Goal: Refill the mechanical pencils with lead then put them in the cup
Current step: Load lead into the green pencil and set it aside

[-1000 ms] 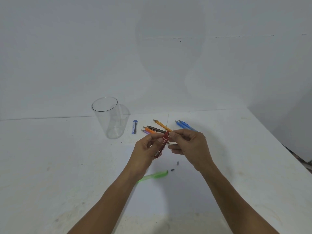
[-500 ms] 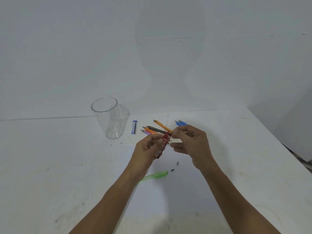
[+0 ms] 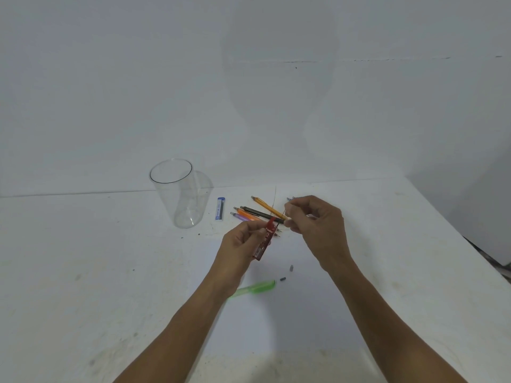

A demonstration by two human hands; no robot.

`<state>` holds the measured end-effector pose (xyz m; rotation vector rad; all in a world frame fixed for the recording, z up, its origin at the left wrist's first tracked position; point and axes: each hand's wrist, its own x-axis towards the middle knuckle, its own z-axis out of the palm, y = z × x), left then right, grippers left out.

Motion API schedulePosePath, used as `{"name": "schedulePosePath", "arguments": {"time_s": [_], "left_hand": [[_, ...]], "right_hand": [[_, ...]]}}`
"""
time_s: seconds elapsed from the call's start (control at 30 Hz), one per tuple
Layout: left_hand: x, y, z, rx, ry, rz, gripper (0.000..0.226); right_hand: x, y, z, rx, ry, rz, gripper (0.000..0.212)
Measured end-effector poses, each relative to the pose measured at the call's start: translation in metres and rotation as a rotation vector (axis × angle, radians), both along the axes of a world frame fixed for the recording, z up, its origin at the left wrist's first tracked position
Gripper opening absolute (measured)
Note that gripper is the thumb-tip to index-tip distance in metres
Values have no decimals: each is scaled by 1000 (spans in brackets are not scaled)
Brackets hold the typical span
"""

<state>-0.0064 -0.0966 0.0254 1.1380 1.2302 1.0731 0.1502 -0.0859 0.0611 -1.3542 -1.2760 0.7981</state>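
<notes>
Your counter (image 3: 83,258) keeps the empty cup (image 3: 179,194) upright, ready for filled pencils. The waiting pencils (image 3: 257,212) lie heaped beyond your hands; the green pencil (image 3: 257,287) lies nearest, likely next. Your left hand (image 3: 240,244) grips the red lead case (image 3: 264,241) tilted so the fingers (image 3: 290,222) of your right hand (image 3: 318,225) can pinch out what seems a lead (image 3: 286,214).

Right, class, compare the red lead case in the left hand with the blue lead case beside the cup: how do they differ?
Colour: the red lead case is dark red; the blue lead case is blue and white. Support: the left hand grips the red one above the table; the blue one lies flat on it, untouched. Pose: the red one tilts steeply; the blue one lies level. Both are slim and oblong.
</notes>
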Motion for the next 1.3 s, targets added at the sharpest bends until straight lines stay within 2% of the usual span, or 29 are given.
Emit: {"name": "schedulePosePath", "arguments": {"time_s": [0.2,0.43,0.67,0.83,0.97,1.3], "left_hand": [[1,-1,0,3,62,5,18],[2,-2,3,15,89,-5,18],[1,-2,2,12,103,6,17],[-1,-1,2,33,87,-6,19],[-2,-1,-1,58,74,-15,24],[0,0,-5,215,230,-97,27]], "right_hand": [[5,4,0,28,64,-56,7],[6,6,-3,0,77,-18,14],[10,6,-4,-28,225,-12,9],[6,5,-9,-92,326,41,21],[7,3,-12,-192,489,110,19],[4,0,-21,-361,518,160,10]]}}
